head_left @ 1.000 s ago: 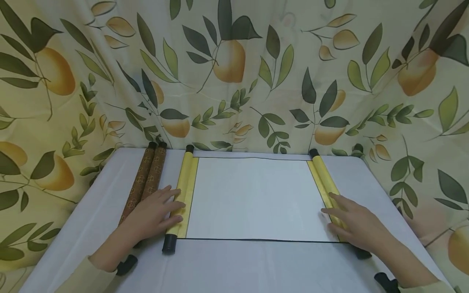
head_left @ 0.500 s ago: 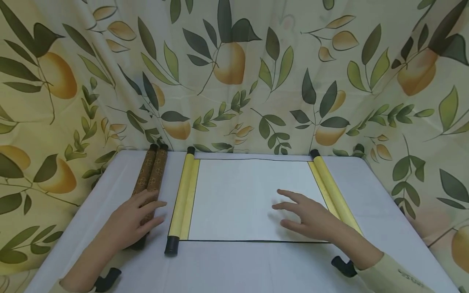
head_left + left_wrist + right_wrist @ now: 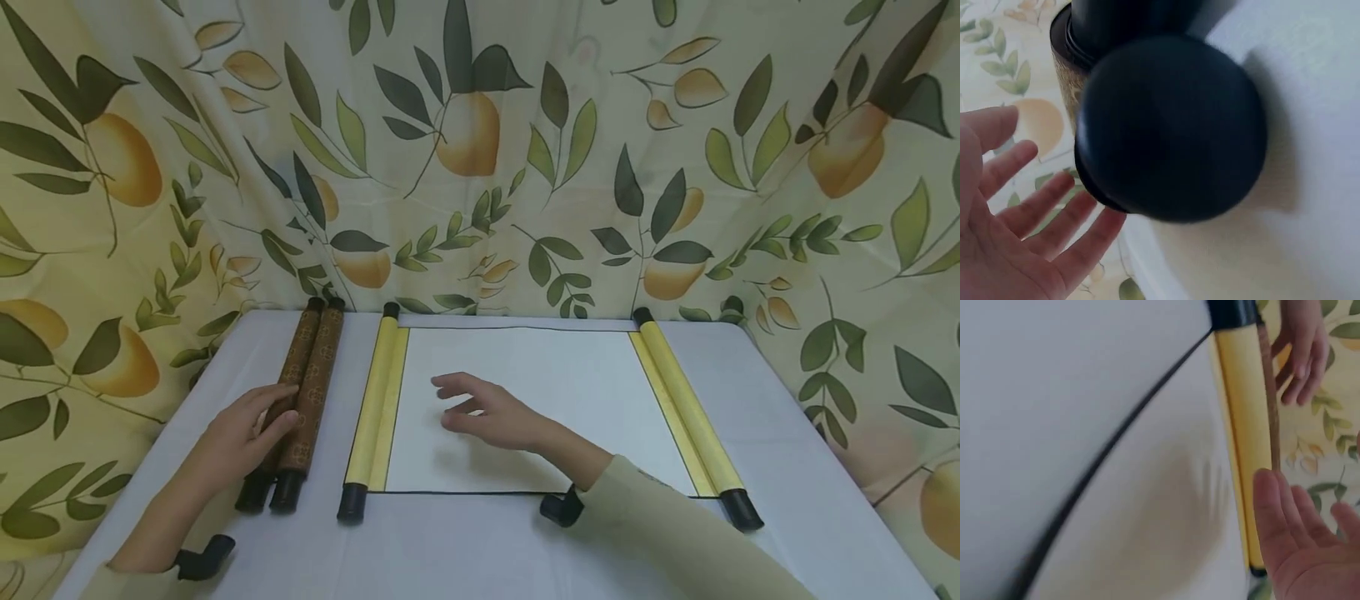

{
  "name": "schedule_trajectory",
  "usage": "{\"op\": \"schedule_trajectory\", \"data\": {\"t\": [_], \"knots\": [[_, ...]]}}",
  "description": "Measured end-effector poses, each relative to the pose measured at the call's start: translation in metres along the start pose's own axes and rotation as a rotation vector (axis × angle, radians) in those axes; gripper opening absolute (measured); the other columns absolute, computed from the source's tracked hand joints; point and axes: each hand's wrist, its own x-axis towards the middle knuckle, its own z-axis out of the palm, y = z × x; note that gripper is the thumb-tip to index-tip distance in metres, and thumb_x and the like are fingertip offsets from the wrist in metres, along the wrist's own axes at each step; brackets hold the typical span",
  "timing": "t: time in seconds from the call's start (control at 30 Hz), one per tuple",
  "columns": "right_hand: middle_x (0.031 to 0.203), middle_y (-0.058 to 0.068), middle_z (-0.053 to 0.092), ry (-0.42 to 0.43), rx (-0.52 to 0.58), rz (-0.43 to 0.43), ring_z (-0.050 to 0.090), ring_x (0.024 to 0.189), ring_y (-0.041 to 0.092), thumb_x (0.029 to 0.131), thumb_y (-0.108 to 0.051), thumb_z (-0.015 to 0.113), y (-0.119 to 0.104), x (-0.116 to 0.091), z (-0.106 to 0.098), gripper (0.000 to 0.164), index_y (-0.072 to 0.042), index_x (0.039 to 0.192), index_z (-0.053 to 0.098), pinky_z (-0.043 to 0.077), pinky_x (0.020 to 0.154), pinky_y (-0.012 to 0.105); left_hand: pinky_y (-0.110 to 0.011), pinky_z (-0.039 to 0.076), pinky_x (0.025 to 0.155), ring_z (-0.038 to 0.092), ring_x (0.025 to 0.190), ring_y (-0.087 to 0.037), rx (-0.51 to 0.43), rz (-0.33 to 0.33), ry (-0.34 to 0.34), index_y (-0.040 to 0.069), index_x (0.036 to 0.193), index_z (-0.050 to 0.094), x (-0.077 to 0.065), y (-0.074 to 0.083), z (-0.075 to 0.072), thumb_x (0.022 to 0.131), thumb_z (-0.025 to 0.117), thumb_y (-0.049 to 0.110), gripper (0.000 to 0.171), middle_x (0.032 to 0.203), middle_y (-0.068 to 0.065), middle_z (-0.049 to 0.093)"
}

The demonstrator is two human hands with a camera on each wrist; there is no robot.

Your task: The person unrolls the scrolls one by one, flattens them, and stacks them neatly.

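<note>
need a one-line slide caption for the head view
Right hand above a plain white sheet between two yellow, black-capped rollers; left hand at two brown, patterned, black-capped rolls.

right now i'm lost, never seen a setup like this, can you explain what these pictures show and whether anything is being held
There is no machine here, just a person's two bare hands. The wide picture comes from a camera worn on the head, looking forward and down; the two close ones come from cameras on the wrists.

On the white table lie two brown patterned scrolls, rolled up side by side, and an unrolled scroll with a blank white middle and yellow rollers at its sides.

Neither hand grips anything. The left hand is open beside the brown scrolls; I can't tell whether it touches them. The right hand hovers over the white sheet.
</note>
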Motion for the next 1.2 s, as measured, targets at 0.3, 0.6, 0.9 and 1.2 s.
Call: {"op": "schedule_trajectory", "data": {"t": [0.3, 0.6, 0.9, 1.2], "knots": [[0.127, 0.018, 0.047, 0.04, 0.637, 0.149, 0.054, 0.11, 0.036, 0.086, -0.013, 0.063, -0.022, 0.069, 0.06, 0.059, -0.024, 0.137, 0.034, 0.047, 0.087, 0.043, -0.043, 0.049, 0.076, 0.053, 0.107, -0.036, -0.187, -0.08, -0.061, 0.012, 0.132, 0.047, 0.01, -0.029, -0.004, 0.095, 0.051, 0.023, 0.038, 0.131, -0.015, 0.047], [0.143, 0.018, 0.027, -0.058, 1.0, 0.31, 0.036, 0.125, 0.04, 0.088, -0.011, 0.058, -0.045, 0.114, 0.096, 0.069, -0.016, 0.146, 0.022, 0.034, 0.1, 0.047, -0.029, 0.05, 0.069, 0.051, 0.107, -0.035, -0.397, -0.098, -0.186, 0.004, 0.134, 0.041, 0.013, -0.041, -0.004, 0.095, 0.051, 0.014, 0.041, 0.127, -0.025, 0.046], [0.146, 0.019, 0.02, 0.006, 1.056, 0.346, 0.024, 0.131, 0.039, 0.086, -0.005, 0.055, -0.053, 0.137, 0.118, 0.067, -0.01, 0.144, 0.023, 0.032, 0.101, 0.048, -0.036, 0.05, 0.071, 0.055, 0.099, -0.02, -0.552, -0.21, -0.271, 0.006, 0.137, 0.036, 0.024, -0.044, -0.009, 0.095, 0.051, 0.02, 0.046, 0.129, -0.025, 0.042], [0.115, 0.01, 0.052, 0.029, 0.815, 0.341, 0.055, 0.093, 0.022, 0.086, -0.016, 0.063, -0.057, 0.13, 0.114, 0.062, -0.024, 0.14, 0.033, 0.049, 0.071, 0.035, -0.036, 0.043, 0.086, 0.052, 0.108, -0.014, -0.776, -0.284, -0.408, 0.012, 0.142, 0.027, 0.016, -0.031, -0.017, 0.098, 0.045, 0.024, 0.049, 0.142, -0.016, 0.022]]}}
